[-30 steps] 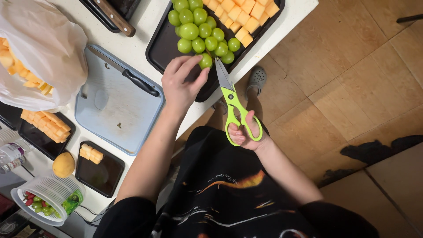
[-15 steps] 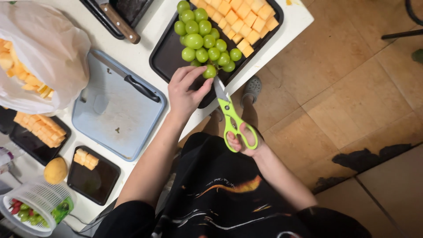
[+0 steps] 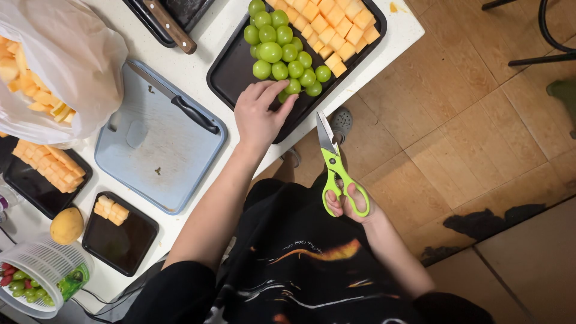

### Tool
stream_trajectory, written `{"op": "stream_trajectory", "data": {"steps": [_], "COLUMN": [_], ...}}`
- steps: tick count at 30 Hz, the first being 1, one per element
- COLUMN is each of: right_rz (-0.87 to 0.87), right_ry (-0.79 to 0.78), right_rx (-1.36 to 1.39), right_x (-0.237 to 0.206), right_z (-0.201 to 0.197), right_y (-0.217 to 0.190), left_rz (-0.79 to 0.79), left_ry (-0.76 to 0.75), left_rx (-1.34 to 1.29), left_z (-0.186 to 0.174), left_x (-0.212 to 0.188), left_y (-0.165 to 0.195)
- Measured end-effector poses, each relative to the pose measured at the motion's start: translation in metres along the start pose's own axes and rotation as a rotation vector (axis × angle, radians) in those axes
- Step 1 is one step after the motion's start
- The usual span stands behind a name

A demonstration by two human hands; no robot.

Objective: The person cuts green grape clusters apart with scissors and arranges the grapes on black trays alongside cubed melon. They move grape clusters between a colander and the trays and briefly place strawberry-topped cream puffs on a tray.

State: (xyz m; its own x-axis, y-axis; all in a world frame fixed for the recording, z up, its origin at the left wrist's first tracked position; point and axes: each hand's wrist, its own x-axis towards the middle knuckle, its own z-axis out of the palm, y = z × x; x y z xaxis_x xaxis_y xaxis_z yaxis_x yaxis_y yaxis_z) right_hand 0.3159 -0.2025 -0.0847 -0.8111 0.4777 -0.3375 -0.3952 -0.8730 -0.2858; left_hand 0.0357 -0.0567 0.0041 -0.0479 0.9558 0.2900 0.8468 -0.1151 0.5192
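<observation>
Green grapes (image 3: 282, 57) under left hand (image 3: 258, 114)

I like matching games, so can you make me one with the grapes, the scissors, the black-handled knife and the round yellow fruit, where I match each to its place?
Things:
1. green grapes
2. green-handled scissors
3. black-handled knife
4. round yellow fruit

Places:
A. lying on the blue cutting board
B. on the black tray beside the orange cubes, touched by the left hand
C. on the white counter near the white basket
D. held in the right hand, off the counter's edge

Pairs: 1-B, 2-D, 3-A, 4-C
</observation>
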Motion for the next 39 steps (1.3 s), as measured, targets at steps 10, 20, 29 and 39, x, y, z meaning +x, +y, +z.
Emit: {"op": "stream_trajectory", "data": {"steps": [10, 20, 29, 39], "right_rz": [0.018, 0.051, 0.083, 0.05], "right_ry": [0.002, 0.053, 0.121, 0.291], "right_rx": [-0.005, -0.015, -0.191, -0.21], "right_x": [-0.001, 0.002, 0.022, 0.006], "right_z": [0.002, 0.003, 0.011, 0.005], "right_y": [-0.004, -0.017, -0.021, -0.028], "left_rz": [-0.222, -0.201, -0.175, -0.523], "left_ry": [-0.029, -0.002, 0.02, 0.008], "left_rx": [-0.125, -0.254, -0.212, -0.633], "left_z": [0.008, 0.0, 0.0, 0.022], "left_x": [-0.006, -0.025, -0.022, -0.029], "left_y": [0.002, -0.012, -0.009, -0.008]}}
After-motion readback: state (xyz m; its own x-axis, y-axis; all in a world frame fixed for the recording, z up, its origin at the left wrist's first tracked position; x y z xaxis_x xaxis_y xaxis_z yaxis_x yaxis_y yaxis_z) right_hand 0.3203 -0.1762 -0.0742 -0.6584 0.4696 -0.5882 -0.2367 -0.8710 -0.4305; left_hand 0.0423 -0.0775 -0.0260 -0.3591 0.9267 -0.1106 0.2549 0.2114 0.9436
